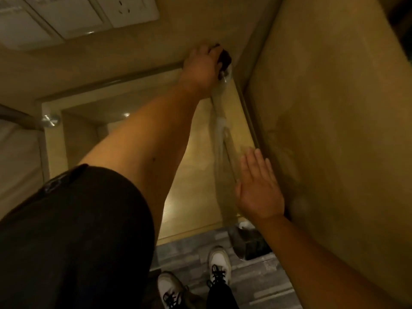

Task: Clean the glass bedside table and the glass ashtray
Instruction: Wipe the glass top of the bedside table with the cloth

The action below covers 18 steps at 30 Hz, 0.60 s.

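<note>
Right hand (259, 188) flat, fingers spread, steadying the glass worktop (196, 175); left hand (201, 66) clenched around dark cloth (224, 58), scrubbing far corner.

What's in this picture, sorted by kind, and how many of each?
Hands: 2, left hand, right hand
Shoes: 2
Cleaning cloth: 1
Glass table: 1
Wall socket panel: 1
Dark bin on the floor: 1
Total: 8
</note>
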Each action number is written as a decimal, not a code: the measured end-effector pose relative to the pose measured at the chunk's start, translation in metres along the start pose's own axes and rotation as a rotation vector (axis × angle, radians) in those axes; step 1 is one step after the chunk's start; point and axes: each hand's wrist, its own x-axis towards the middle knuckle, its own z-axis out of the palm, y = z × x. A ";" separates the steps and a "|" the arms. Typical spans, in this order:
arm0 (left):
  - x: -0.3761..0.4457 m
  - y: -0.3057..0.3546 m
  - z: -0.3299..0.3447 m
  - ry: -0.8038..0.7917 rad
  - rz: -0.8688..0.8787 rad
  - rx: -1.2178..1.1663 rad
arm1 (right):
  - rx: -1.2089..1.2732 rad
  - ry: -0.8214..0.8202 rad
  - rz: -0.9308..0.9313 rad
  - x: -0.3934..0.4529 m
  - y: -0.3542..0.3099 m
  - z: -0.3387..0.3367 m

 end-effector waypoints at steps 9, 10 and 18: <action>-0.019 0.001 0.024 0.025 0.148 0.141 | 0.039 0.044 -0.003 0.001 -0.001 -0.001; -0.031 0.005 0.026 0.018 0.158 0.138 | 0.051 0.044 0.005 0.001 -0.001 -0.002; -0.201 0.043 0.067 -0.017 0.290 0.041 | 0.317 0.083 0.144 0.002 0.008 -0.019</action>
